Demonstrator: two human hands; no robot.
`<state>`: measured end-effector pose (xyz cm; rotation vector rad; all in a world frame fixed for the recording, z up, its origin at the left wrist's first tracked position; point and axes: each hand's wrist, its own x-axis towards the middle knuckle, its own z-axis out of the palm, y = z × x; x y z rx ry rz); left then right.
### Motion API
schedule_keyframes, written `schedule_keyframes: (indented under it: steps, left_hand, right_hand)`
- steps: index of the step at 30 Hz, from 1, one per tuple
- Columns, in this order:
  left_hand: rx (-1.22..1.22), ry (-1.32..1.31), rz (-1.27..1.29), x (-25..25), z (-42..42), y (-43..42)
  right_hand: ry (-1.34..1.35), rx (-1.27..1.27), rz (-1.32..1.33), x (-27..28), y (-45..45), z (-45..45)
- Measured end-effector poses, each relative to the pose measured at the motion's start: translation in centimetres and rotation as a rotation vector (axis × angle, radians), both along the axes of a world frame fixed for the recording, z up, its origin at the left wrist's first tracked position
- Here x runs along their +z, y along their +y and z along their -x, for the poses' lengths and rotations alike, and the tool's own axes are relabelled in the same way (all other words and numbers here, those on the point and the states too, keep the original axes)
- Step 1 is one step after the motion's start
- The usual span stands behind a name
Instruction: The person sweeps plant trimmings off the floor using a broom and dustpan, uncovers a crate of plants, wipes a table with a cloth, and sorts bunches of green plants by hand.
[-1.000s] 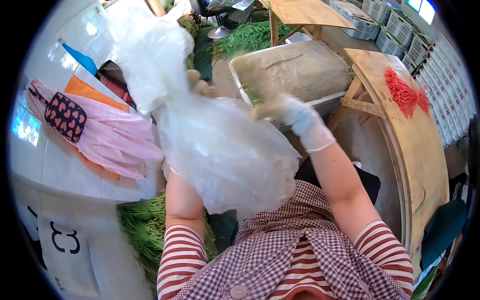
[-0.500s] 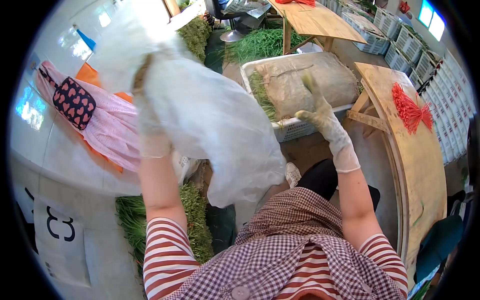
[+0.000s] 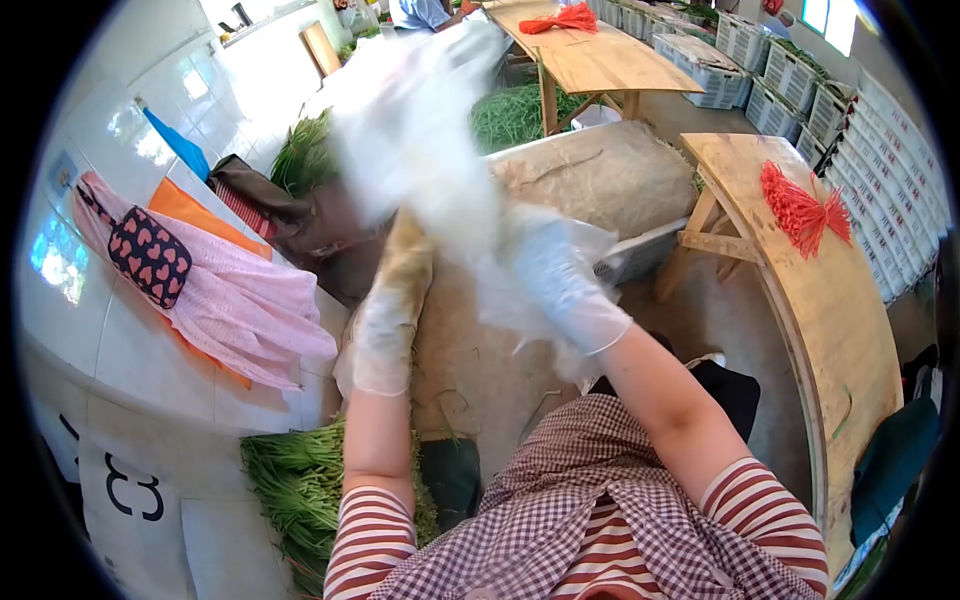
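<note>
A crumpled, translucent plastic sheet [image 3: 420, 130], smeared by motion, hangs in the air in front of me. My left hand [image 3: 405, 260], in a thin glove with stained fingers, is closed on its lower left side. My right hand [image 3: 560, 270], also gloved, grips the sheet on the right; folds of plastic spread above and below it and partly hide the fingers. Beyond my hands is a white plastic crate [image 3: 635, 262] with a brown cloth cover [image 3: 600, 175] over its top.
On the right, a wooden table [image 3: 830, 340] bears a bundle of red ties [image 3: 805, 210]. Another wooden table [image 3: 600, 60] stands at the back. Bundled green stalks [image 3: 310, 480] lie at lower left. Pink clothing [image 3: 240, 270] hangs on the left wall. Crates [image 3: 775, 105] are stacked far right.
The plastic sheet has swung from the left toward the middle and upward. My left hand has moved right; my right hand, open before, has come left onto the sheet. The view has shifted slightly.
</note>
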<state>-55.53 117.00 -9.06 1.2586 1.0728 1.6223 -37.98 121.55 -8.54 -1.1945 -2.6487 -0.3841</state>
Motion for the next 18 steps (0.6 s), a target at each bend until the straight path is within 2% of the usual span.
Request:
schedule_keyframes:
  steps: [2, 3, 4, 5, 6, 8, 9, 10, 11, 12, 13, 15, 16, 18]
  left_hand:
    - [0.084, 0.168, 0.030, -2.1, 1.3, 1.9]
    - [0.127, 0.251, 0.047, -3.1, 2.0, 2.8]
    - [0.154, -0.127, 0.027, -1.8, 1.5, 3.6]
    - [0.178, -0.505, 0.002, -0.3, 1.0, 3.6]
    - [0.087, -0.863, 0.040, 2.3, 0.5, 2.1]
    - [0.175, -0.736, -0.106, 3.3, 1.8, 0.7]
    - [0.260, -0.623, -0.144, 3.3, 3.1, 0.3]
    - [0.194, -0.557, -0.155, 1.7, 5.3, 0.5]
    - [0.177, -0.419, -0.210, 0.0, 6.3, 1.2]
    - [0.164, -0.286, -0.259, -2.0, 6.9, 1.6]
    - [0.045, -0.171, -0.274, -2.3, 5.9, 1.0]
    - [-0.190, 0.063, -0.323, -2.7, 4.0, -0.1]
    - [-0.460, 0.113, -0.335, -2.7, 3.4, -0.5]
    - [-0.654, 0.133, -0.336, -2.7, 2.7, -0.2]
  right_hand:
    - [-0.057, 0.181, -0.156, -4.2, -2.6, 2.3]
    - [0.205, 0.217, -0.169, -6.0, -3.0, 2.6]
    - [0.468, 0.250, -0.180, -7.7, -3.2, 2.8]
    - [0.540, 0.205, -0.019, -9.6, -2.9, 2.0]
    - [0.619, 0.149, 0.130, -11.4, -2.6, 1.1]
    - [0.432, 0.140, 0.222, -12.7, 0.7, -3.4]
    - [0.352, 0.058, 0.341, -10.2, 0.2, -5.3]
    - [0.261, -0.027, 0.452, -7.6, -0.4, -7.1]
    - [0.461, -0.082, 0.342, -9.0, 0.7, -7.9]
    - [0.724, 0.014, 0.269, -6.7, 0.4, -7.4]
    - [0.988, 0.108, 0.196, -3.1, -0.5, -6.4]
    - [1.024, 0.084, 0.549, 1.8, -0.4, -4.7]
    - [1.035, 0.074, 0.697, 4.0, 0.0, -4.0]
    - [1.031, 0.118, 0.911, 6.7, 1.2, -3.4]
